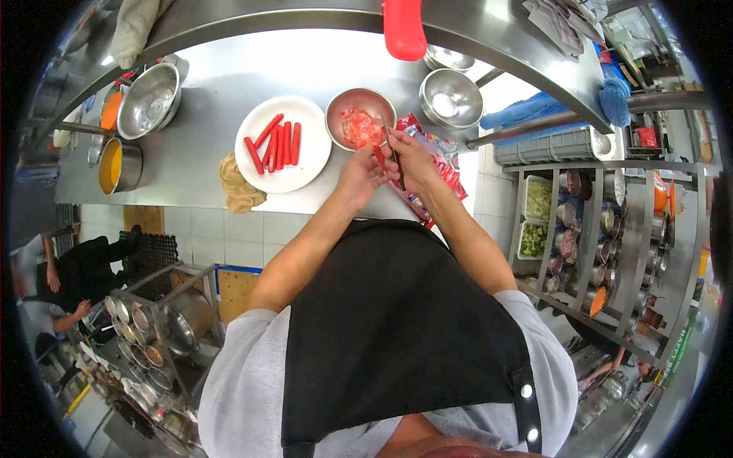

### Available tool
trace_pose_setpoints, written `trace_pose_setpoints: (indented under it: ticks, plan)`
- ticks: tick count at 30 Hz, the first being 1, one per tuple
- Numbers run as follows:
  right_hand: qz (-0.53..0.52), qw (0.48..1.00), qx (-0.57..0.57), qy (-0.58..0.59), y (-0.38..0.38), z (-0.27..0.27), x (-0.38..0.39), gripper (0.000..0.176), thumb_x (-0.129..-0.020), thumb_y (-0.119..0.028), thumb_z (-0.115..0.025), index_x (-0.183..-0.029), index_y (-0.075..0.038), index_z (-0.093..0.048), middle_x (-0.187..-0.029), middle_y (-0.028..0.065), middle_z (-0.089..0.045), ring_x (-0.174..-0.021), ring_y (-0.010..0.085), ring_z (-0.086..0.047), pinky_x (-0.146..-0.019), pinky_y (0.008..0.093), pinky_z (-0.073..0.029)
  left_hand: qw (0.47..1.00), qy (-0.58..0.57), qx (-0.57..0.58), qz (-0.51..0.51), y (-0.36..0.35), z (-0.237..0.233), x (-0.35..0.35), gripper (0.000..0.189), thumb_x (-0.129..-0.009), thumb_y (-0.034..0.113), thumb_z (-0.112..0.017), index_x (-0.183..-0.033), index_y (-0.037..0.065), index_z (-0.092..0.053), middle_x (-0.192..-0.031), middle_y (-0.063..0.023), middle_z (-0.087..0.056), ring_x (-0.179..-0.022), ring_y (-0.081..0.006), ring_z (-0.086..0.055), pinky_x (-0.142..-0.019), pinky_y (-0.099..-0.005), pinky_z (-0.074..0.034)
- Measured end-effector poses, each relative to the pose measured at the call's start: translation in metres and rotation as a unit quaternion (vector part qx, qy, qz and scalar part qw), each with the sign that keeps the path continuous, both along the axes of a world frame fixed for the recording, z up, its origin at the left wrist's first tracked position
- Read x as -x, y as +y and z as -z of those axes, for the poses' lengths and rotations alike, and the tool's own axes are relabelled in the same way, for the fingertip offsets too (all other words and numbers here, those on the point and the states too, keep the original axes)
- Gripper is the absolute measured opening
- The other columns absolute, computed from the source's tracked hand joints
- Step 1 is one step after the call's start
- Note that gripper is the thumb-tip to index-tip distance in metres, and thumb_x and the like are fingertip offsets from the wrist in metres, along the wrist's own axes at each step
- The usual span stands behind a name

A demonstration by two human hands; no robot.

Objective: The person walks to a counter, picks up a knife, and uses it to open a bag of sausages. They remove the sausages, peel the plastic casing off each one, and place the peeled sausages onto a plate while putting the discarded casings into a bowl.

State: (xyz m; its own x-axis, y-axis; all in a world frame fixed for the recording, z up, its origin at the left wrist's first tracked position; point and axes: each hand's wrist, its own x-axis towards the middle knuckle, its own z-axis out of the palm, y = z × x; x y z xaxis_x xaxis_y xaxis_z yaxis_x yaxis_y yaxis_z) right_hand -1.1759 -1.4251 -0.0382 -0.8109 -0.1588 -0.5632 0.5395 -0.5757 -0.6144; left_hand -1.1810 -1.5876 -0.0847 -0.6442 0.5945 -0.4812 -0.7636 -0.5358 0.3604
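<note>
My left hand (365, 177) is closed around a short red stick (379, 156) at the near rim of a metal bowl (333, 122). Inside the bowl lie cut red and white pieces (359, 127). In my right hand (412, 162) is a knife (388, 126), its blade pointing away over the bowl's right side. A white plate (305, 172) left of the bowl holds several red sticks (280, 145). Red and blue plastic packaging (450, 172) lies beneath and beside my right hand.
A tan cloth (240, 185) lies by the plate. Metal bowls (450, 99) stand at the right, more (150, 101) at the left. A steel shelf (305, 17) with a hanging red object (404, 30) crosses the far side. People (57, 278) are at the far left.
</note>
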Motion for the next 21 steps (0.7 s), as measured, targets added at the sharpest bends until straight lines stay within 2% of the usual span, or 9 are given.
trace_pose_setpoints:
  ticks: [3,6,9,15,18,20,21]
  plan:
    - [0.002,1.000,-0.009,0.005,0.002,-0.006,0.001,0.026,-0.113,-0.020,-0.053,-0.138,-0.014,-0.058,-0.084,-0.0003,-0.060,-0.059,0.0106,-0.049,-0.047,0.0259,-0.033,0.993,0.079,0.052,-0.074,0.012,-0.019,-0.006,0.029,-0.110,0.031,-0.056,-0.125,0.007,-0.060,-0.094,-0.0093,-0.068,-0.083,-0.0243,-0.068,-0.074,-0.0388,-0.057]
    - [0.006,0.999,-0.035,0.019,0.004,-0.016,0.002,0.028,-0.113,-0.020,-0.054,-0.139,-0.013,-0.057,-0.083,0.0006,-0.059,-0.059,0.0113,-0.049,-0.047,0.0267,-0.035,0.994,0.049,-0.018,-0.101,0.001,0.003,0.007,0.020,-0.111,0.023,-0.053,-0.119,0.007,-0.061,-0.091,-0.0078,-0.067,-0.079,-0.0202,-0.066,-0.064,-0.0319,-0.054]
    - [-0.009,0.997,-0.077,0.019,0.011,-0.024,-0.004,0.029,-0.113,-0.021,-0.055,-0.140,-0.012,-0.057,-0.083,0.0012,-0.058,-0.059,0.0118,-0.049,-0.048,0.0272,-0.037,0.990,-0.037,-0.031,-0.135,-0.018,-0.001,0.022,0.016,-0.110,0.020,-0.058,-0.110,0.005,-0.064,-0.090,-0.0045,-0.064,-0.071,-0.0148,-0.058,-0.063,-0.0275,-0.053]
    - [-0.023,0.994,-0.102,0.022,0.013,-0.025,-0.027,0.030,-0.112,-0.020,-0.057,-0.141,-0.011,-0.059,-0.085,0.0020,-0.060,-0.060,0.0124,-0.051,-0.049,0.0274,-0.038,0.979,-0.021,-0.050,-0.199,-0.036,-0.017,0.049,0.028,-0.113,0.032,-0.052,-0.112,0.007,-0.066,-0.094,-0.0067,-0.067,-0.083,-0.0192,-0.063,-0.072,-0.0333,-0.056]
    - [-0.026,0.993,-0.110,0.023,0.009,-0.028,-0.030,0.030,-0.112,-0.019,-0.057,-0.141,-0.011,-0.059,-0.085,0.0026,-0.060,-0.060,0.0126,-0.051,-0.050,0.0269,-0.037,0.972,-0.032,0.001,-0.231,-0.030,-0.060,0.049,0.034,-0.114,0.037,-0.050,-0.114,0.009,-0.068,-0.105,-0.0073,-0.068,-0.093,-0.0227,-0.065,-0.084,-0.0393,-0.057]
    - [-0.034,0.992,-0.113,0.041,0.009,-0.029,-0.029,0.030,-0.112,-0.019,-0.057,-0.140,-0.011,-0.060,-0.085,0.0027,-0.060,-0.060,0.0129,-0.051,-0.050,0.0266,-0.037,0.974,-0.016,-0.002,-0.225,-0.038,-0.019,0.061,0.034,-0.114,0.038,-0.050,-0.118,0.009,-0.067,-0.111,-0.0070,-0.068,-0.101,-0.0230,-0.065,-0.090,-0.0409,-0.055]
    - [-0.038,0.991,-0.115,0.050,0.009,-0.031,-0.028,0.029,-0.112,-0.018,-0.057,-0.140,-0.011,-0.060,-0.085,0.0027,-0.060,-0.060,0.0130,-0.051,-0.050,0.0264,-0.037,0.975,-0.008,-0.003,-0.222,-0.042,-0.016,0.065,0.034,-0.114,0.038,-0.050,-0.120,0.009,-0.066,-0.114,-0.0068,-0.068,-0.105,-0.0231,-0.065,-0.093,-0.0418,-0.054]
